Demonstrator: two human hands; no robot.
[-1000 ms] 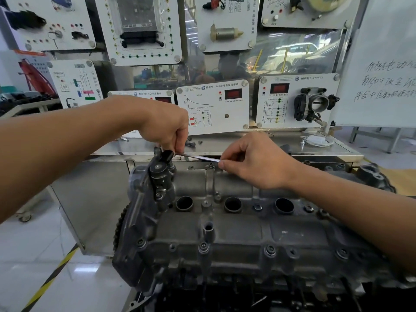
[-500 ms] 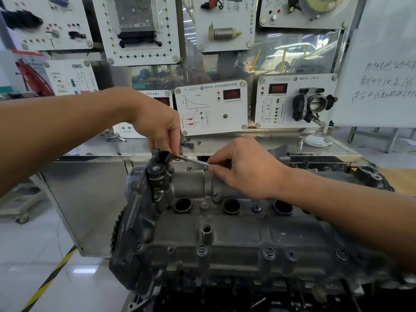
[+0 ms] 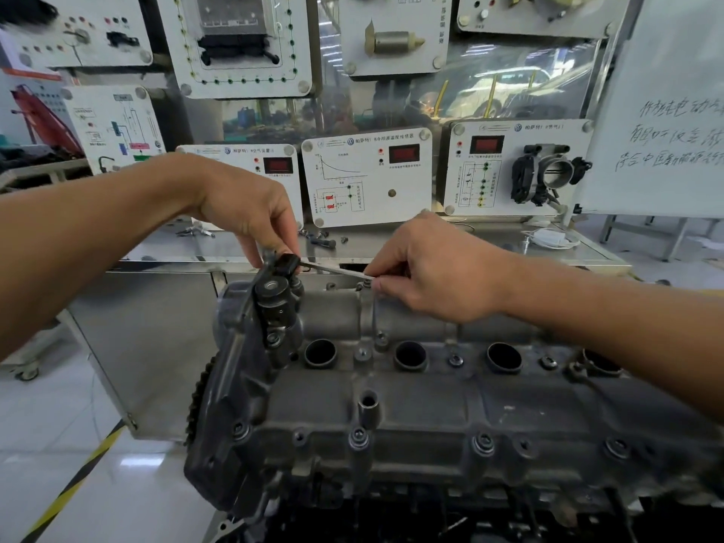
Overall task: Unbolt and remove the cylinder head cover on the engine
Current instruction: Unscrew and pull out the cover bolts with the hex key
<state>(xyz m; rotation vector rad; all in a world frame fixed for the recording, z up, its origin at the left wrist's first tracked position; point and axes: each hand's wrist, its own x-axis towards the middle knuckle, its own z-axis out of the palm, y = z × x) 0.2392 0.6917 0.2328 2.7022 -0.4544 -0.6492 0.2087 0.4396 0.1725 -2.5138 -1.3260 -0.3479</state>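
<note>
The grey cylinder head cover (image 3: 411, 409) fills the lower middle, with three round plug wells and several bolts along its near edge. A thin silver wrench (image 3: 333, 269) lies across its far edge. My left hand (image 3: 250, 213) pinches the wrench's left end, beside the black sensor (image 3: 274, 291) at the cover's left end. My right hand (image 3: 427, 268) pinches the wrench's right end over a bolt (image 3: 366, 284) on the far edge. Whether the wrench sits on the bolt is hidden by the fingers.
A steel bench (image 3: 431, 244) stands behind the engine, carrying loose bolts (image 3: 323, 241) and white training panels (image 3: 366, 176). A whiteboard (image 3: 662, 111) stands at the right. Black-and-yellow floor tape (image 3: 74, 487) runs at the lower left. A timing sprocket (image 3: 200, 401) sticks out on the engine's left.
My right hand has slid left along the wrench toward the far-edge bolt. The view has also shifted slightly, and my left hand stays at the wrench's left end.
</note>
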